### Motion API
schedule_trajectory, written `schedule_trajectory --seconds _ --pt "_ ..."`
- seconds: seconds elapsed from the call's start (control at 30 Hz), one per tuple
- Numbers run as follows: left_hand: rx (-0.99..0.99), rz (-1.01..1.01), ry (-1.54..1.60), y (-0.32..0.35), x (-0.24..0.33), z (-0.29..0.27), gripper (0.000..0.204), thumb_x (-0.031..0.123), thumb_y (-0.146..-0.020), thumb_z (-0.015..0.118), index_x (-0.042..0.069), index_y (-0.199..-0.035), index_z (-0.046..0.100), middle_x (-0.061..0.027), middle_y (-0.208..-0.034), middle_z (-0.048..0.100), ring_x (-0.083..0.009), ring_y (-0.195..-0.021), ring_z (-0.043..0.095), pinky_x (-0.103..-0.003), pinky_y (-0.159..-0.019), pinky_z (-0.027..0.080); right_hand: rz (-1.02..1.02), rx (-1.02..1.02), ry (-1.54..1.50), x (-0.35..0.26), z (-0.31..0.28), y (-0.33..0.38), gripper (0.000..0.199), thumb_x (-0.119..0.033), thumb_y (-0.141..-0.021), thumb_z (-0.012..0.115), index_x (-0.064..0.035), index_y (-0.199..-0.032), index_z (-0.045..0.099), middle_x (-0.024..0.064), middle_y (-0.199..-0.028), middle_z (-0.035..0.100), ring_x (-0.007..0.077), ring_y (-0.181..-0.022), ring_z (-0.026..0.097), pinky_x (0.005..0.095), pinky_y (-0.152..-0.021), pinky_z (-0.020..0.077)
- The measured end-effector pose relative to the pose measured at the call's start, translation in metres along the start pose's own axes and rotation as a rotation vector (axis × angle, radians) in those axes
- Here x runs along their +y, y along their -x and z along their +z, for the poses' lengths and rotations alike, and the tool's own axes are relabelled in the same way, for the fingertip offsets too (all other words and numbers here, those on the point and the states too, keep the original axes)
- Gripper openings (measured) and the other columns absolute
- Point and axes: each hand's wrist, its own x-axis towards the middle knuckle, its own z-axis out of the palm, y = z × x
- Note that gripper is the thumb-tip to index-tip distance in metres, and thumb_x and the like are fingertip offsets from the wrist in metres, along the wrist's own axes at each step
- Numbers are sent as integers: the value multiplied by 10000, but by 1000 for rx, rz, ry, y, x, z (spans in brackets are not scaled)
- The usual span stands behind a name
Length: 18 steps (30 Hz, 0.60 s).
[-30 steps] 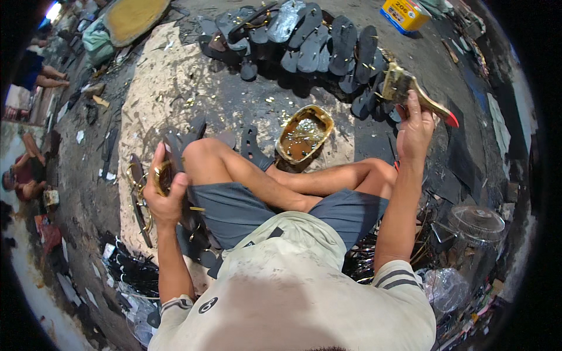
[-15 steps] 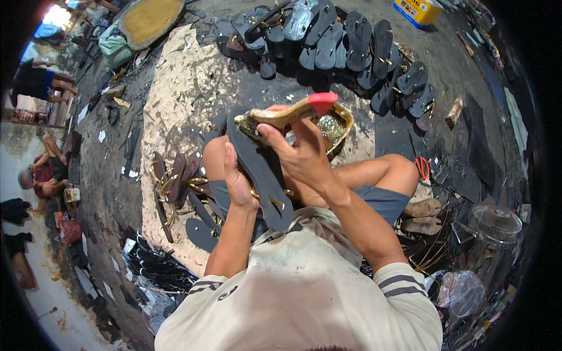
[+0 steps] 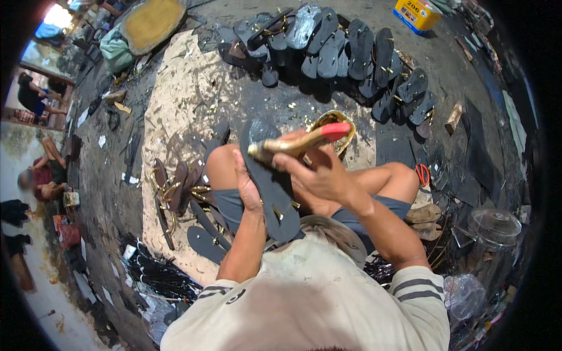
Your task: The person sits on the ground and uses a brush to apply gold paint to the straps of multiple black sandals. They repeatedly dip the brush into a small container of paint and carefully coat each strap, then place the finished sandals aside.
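My left hand [image 3: 249,187] grips the edge of a black sandal sole [image 3: 270,190], held lengthwise over my lap, with gold-coloured strap ends showing near its lower end. My right hand [image 3: 322,178] is closed around a brush [image 3: 307,140] with a red-tipped handle. The brush's bristle end, blurred by motion, lies over the upper half of the sole. A shiny wet-looking patch covers the sole's far end. Behind the brush handle stands a tub [image 3: 350,146] with a yellowish, sticky-looking rim; the brush and my hand partly hide it.
Several black sandals [image 3: 332,55] lie in a curved row ahead. More sandals with gold straps [image 3: 175,190] lie by my left knee. Red-handled scissors [image 3: 422,174] and a metal fan guard [image 3: 494,227] are at right. Two people sit or stand far left.
The brush has come down and right, and its bristle end now lies over the sole. A shiny patch shows at the sole's far end. The sole has shifted slightly lower.
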Motion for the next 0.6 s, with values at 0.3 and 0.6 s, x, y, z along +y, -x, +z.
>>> schedule_trajectory --seconds 0.3,0.6 --pt "115 47 126 -7 9 -4 633 565 -982 417 54 -1341 524 -120 -1338 564 -279 -1210 549 -418 -1063 420 -178 286 6 -4 10 -31 241 -54 -861 714 -8 -1083 631 142 -1019 681 254 -905 682 342 -807 525" --pt "70 -4 -9 11 2 -17 653 556 -968 455 49 -1381 470 -166 -1308 569 -295 -1216 546 -431 -989 496 73 196 213 33 -23 -38 311 -176 -855 752 -7 -1095 651 107 -902 702 164 -834 685 300 -738 530"
